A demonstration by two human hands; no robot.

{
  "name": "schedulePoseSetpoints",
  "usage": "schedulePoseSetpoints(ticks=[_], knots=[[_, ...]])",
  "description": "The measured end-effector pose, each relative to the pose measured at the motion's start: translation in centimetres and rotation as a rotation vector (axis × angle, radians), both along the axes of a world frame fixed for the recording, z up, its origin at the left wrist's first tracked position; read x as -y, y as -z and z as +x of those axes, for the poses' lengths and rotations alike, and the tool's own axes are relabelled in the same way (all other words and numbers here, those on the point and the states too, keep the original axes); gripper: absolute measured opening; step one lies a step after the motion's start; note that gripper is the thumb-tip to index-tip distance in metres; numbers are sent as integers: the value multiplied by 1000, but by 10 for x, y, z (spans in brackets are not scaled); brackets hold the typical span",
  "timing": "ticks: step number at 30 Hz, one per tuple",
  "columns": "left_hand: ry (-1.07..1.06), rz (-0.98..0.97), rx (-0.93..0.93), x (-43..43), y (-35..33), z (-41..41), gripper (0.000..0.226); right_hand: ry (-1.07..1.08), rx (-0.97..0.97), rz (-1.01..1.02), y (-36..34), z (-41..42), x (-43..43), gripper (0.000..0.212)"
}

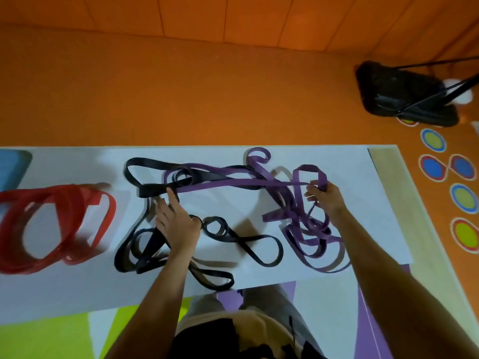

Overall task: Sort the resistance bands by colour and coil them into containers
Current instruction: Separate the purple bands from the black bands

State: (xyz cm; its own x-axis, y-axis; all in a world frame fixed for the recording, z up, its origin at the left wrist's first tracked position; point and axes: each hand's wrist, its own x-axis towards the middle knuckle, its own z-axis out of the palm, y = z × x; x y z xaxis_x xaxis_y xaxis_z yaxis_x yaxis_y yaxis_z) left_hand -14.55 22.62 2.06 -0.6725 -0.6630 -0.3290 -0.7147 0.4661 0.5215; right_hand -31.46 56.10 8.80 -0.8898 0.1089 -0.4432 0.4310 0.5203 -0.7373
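On the white surface, the middle black bands are pressed under the flat-fingered left hand, the purple bands at right are gripped by the right hand, and the red bands are piled at left.

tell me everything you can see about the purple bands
The purple bands are several flat, matte, rubbery-looking loops in a loose tangle on the right half of the white surface. Most lie heaped in limp curves at the near right. A long strand stretches left and overlaps the black bands, where the two colours are interlaced. One loop curls near the far edge. The right hand grips another loop. None is coiled or in a container.
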Motion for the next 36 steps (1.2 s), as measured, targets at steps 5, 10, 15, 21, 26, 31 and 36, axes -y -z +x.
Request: schedulePoseSetpoints(ticks=[5, 10, 15, 21, 26, 31, 36], knots=[[363, 54, 1, -69, 2, -30, 72, -162, 207, 295, 31, 41, -58, 17], [635, 328, 108, -140, 11, -50, 62, -244, 218, 295, 49, 61, -81, 28], [402, 541, 187, -191, 27, -66, 83, -528, 121, 473, 69, 60, -93, 54], [-7, 692, 42, -234, 28, -82, 71, -825, 236, 489, 91, 43, -85, 130], [-55, 722, -73, -258, 22, -80, 37, -783, 96, 641, 111, 61, -63, 123], [84, 583, -105, -262, 10, -75, 26, -678, -72, 487, 119, 52, -72, 54], [78, 505, -184, -240, 5, -79, 20, -498, -115, 172, 96, 14, -98, 36]])
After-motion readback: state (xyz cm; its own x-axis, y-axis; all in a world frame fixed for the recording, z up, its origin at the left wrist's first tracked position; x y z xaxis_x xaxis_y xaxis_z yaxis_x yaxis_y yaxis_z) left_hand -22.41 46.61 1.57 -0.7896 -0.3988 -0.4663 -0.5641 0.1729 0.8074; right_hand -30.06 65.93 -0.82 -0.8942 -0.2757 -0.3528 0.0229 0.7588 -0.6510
